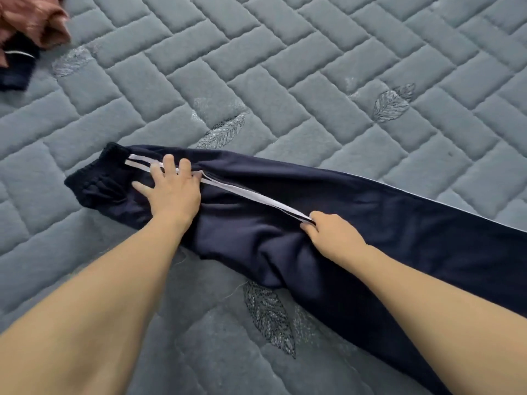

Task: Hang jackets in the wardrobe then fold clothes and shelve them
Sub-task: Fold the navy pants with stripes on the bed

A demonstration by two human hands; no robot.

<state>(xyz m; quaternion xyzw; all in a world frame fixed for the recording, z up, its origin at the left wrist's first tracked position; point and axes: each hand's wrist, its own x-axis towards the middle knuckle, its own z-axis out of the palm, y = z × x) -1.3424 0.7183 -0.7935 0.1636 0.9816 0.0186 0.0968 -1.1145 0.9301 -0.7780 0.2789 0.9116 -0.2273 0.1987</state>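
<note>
A pair of navy track trousers [385, 223] with white side stripes lies stretched across the grey quilted bed cover [285, 67], waistband at the left and legs running off to the right. My left hand [171, 189] presses flat with spread fingers on the cloth near the waistband. Further right, my right hand [330, 235] pinches the fabric at the white stripe, its fingers curled into the cloth.
A brownish-pink garment [31, 21] lies at the top left corner over another dark navy piece [14, 72] with a thin white line. The quilted cover with embroidered feather patterns fills the rest of the view.
</note>
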